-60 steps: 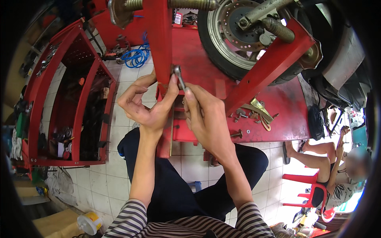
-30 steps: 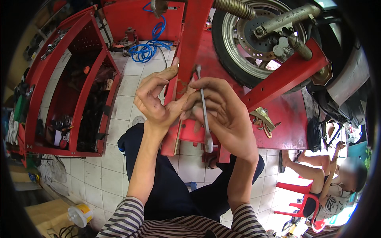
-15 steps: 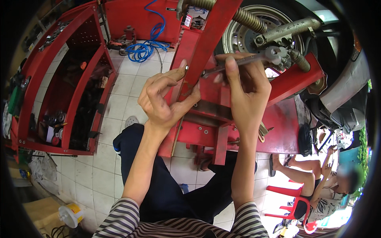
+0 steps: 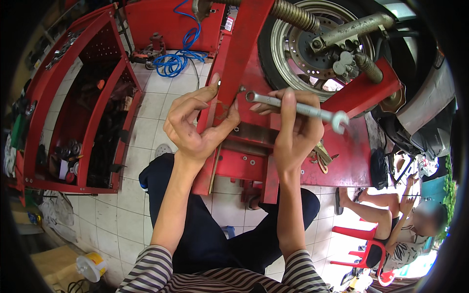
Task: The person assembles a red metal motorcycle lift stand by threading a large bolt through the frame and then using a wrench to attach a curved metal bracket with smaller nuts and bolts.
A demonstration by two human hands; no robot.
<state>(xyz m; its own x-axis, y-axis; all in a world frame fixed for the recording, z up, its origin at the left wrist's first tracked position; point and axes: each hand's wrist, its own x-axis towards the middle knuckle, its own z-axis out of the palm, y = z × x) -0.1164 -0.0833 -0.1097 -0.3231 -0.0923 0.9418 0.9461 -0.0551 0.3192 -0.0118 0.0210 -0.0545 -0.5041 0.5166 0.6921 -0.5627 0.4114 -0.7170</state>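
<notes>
A silver combination wrench (image 4: 300, 108) lies slantwise in my right hand (image 4: 299, 129), pinched between thumb and fingers. Its ring end is just to the right of a small bolt (image 4: 242, 89) on a red metal post (image 4: 238, 58), apart from it. The open jaw points right, slightly blurred. My left hand (image 4: 193, 122) spans the post from the left, index fingertip against a small shiny metal end (image 4: 219, 83) on its left side, thumb on its right side. The post's lower part passes behind the thumb.
A motorcycle wheel (image 4: 312, 49) with a coil spring (image 4: 295, 17) stands at the upper right. A red shelf cart (image 4: 80, 146) is on the left, near a coiled blue hose (image 4: 171, 64). Pliers-like tools (image 4: 321, 158) lie on the red bench (image 4: 347, 151). Someone sits on a red chair (image 4: 359, 244).
The wrench's ring end has come off the bolt side of the post. My right hand has moved down and slightly left, tilting the wrench's jaw downward. The left hand keeps its hold.
</notes>
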